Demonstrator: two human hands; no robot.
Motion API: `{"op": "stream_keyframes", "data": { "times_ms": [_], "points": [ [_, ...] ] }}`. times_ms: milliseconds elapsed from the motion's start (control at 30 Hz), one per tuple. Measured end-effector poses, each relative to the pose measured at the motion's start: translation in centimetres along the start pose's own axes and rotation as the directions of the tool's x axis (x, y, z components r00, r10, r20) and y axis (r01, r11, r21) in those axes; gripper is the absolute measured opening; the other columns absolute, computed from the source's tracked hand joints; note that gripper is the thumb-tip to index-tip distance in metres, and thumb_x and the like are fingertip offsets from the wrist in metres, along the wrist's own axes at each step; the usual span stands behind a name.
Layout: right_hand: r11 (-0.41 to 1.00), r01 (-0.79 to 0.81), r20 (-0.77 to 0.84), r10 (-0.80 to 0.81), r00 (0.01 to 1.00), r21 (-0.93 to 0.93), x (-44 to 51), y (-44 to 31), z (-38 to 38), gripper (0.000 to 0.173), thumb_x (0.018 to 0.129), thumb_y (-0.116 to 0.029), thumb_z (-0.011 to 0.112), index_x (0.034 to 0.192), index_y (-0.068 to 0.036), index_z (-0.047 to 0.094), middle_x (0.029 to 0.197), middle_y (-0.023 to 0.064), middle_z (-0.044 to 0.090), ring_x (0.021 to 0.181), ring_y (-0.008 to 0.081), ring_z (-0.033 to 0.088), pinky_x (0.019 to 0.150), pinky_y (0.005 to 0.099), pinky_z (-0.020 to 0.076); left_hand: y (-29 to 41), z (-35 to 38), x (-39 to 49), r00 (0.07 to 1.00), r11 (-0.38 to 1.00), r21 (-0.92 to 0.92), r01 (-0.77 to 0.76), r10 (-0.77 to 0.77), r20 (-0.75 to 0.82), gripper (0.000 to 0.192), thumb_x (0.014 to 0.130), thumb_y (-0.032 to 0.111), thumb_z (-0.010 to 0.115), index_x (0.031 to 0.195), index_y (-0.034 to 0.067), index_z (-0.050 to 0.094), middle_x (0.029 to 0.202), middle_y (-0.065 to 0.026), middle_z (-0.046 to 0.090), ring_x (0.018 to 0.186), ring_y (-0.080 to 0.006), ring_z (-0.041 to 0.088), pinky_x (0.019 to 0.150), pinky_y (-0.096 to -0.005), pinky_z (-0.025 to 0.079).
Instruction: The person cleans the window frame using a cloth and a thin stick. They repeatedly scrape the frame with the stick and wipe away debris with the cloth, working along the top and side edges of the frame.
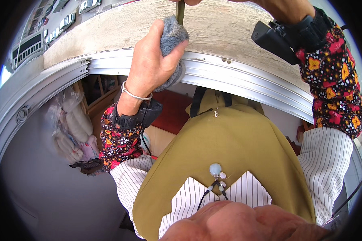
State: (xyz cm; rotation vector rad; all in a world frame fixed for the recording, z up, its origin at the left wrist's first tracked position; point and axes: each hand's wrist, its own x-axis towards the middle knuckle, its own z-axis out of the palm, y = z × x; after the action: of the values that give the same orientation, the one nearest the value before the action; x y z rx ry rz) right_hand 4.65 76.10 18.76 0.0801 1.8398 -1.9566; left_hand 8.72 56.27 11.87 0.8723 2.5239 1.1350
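Note:
My left hand grips a grey fluffy cloth, bunched between thumb and fingers over the outer edge of an aluminium window track. Part of the cloth hangs below the hand across the rails. A narrow, flat olive-brown strip runs from the top of the picture down to the cloth; its lower end is hidden there. At the upper border the fingers of my right hand close around this strip. Most of that hand is cut off by the picture's edge.
Beyond the track lies a rough plastered outer ledge. Far below at the upper left are parked cars. An open window frame curves along the left. Indoors are plastic-wrapped bundles and a red surface.

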Motion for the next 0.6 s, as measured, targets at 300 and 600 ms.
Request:
{"op": "stream_keyframes", "data": {
  "times_ms": [300,600],
  "points": [
    [0.971,-0.238,0.099,0.241,0.966,-0.034,-8.1,0.4,-11.3,0.020,0.096,-0.014,0.046,0.078,-0.005,0.050,0.062,-0.0027,0.044,0.053,0.0085,0.045,0.043,0.0234,0.0319,8.4,12.9,3.1,0.965,0.919,-0.390,-0.058,0.152,0.214,0.045,0.087,0.018,0.072,0.122,-0.002,0.053,0.109,-0.0204,0.066,0.100,-0.0295,0.065,0.089,-0.0374,0.050],
    [0.988,0.013,0.106,0.004,0.994,-0.157,-10.9,-2.9,-8.6,0.026,0.096,-0.023,0.054,0.080,-0.003,0.059,0.067,0.0021,0.055,0.064,0.0128,0.058,0.055,0.0265,0.0428,8.3,8.2,4.0,0.947,0.849,-0.526,0.060,0.119,0.299,0.040,0.081,0.013,0.076,0.115,-0.001,0.058,0.093,-0.0120,0.069,0.086,-0.0160,0.066,0.079,-0.0312,0.053]
  ]
}}
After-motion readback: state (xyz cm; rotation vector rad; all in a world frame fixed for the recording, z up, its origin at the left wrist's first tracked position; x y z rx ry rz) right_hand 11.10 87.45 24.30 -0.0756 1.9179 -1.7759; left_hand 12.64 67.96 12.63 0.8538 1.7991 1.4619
